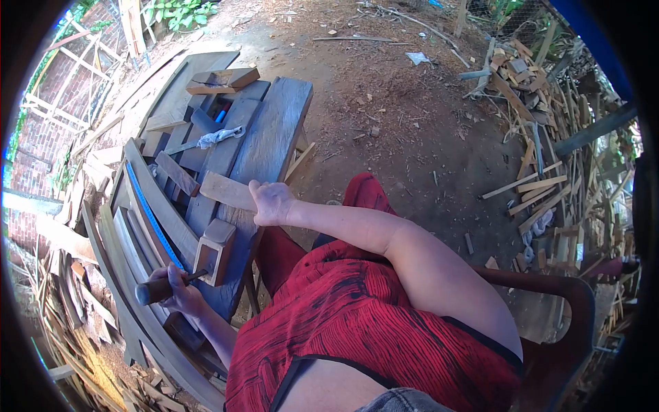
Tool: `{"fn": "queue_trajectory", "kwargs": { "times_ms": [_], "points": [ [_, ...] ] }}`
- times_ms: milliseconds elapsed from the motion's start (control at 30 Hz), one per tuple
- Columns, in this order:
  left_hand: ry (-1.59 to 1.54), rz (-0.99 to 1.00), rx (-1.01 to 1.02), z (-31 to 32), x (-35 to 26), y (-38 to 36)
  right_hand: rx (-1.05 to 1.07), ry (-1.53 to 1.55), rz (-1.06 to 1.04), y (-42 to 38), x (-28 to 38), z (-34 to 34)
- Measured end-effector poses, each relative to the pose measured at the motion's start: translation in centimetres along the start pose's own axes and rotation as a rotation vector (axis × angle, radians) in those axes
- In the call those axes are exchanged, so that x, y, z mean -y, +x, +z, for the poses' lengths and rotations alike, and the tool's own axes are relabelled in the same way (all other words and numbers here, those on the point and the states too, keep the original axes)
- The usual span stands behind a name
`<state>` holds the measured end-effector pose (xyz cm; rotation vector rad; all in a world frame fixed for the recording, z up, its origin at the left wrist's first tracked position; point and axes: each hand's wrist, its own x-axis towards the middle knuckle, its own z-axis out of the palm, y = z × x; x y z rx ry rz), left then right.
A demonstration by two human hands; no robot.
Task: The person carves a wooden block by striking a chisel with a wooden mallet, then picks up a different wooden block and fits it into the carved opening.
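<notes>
My left hand [182,292] is closed round a chisel [156,291] with a thick, dark wooden handle. Its narrow metal shaft points at a wooden block [214,253] with a recess cut in its near face, the tip right at that face. The block rests on the workbench [278,113]. In my right hand [273,203] is a flat wooden bat [226,191], gripped at its near end and held across the bench just beyond the block.
On the bench lie a wooden piece [180,173], a tool wrapped in white cloth [220,137] and a hollowed block [223,80]. A blue strip [151,213] runs along the boards at left. Scrap wood [518,75] is piled at right beside a chair arm [542,283].
</notes>
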<state>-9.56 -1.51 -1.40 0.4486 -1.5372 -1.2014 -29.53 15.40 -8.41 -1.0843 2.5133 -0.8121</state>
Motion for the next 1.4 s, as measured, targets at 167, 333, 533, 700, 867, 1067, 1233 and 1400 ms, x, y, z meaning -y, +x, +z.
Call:
{"fn": "queue_trajectory", "kwargs": {
  "times_ms": [167, 333, 533, 700, 867, 1067, 1233, 1400],
  "points": [
    [0.074, -0.006, 0.056, 1.0, -0.8, -0.5, -0.001, 0.003, -0.004, 0.0, -0.1, 0.0],
    [0.069, -0.014, 0.073, 0.9, -0.5, -0.6, 0.001, -0.004, 0.008, 0.0, -0.1, 0.1],
    [-0.018, -0.021, -0.006, 0.0, 0.0, 0.1, -0.007, -0.024, -0.015, -0.1, -0.1, 0.3],
    [-0.103, -0.077, -0.109, -0.4, -0.3, 0.4, 0.001, -0.029, -0.007, -0.2, 0.1, 0.2],
    [0.068, -0.052, -0.254, 1.0, -1.1, -0.2, -0.032, -0.032, -0.030, -0.2, 0.0, 0.4],
    [-0.029, -0.007, 0.137, 1.1, 0.0, -0.6, 0.010, -0.016, -0.011, -0.5, 0.3, -0.3],
    [-0.129, -0.160, 0.098, 0.2, 1.1, 1.1, -0.049, -0.087, -0.049, 0.1, -0.5, 0.8],
    [-0.071, -0.071, 0.004, -3.6, 4.3, 4.0, 0.071, 0.062, -0.098, 0.5, 1.7, 3.5]
  ]
}}
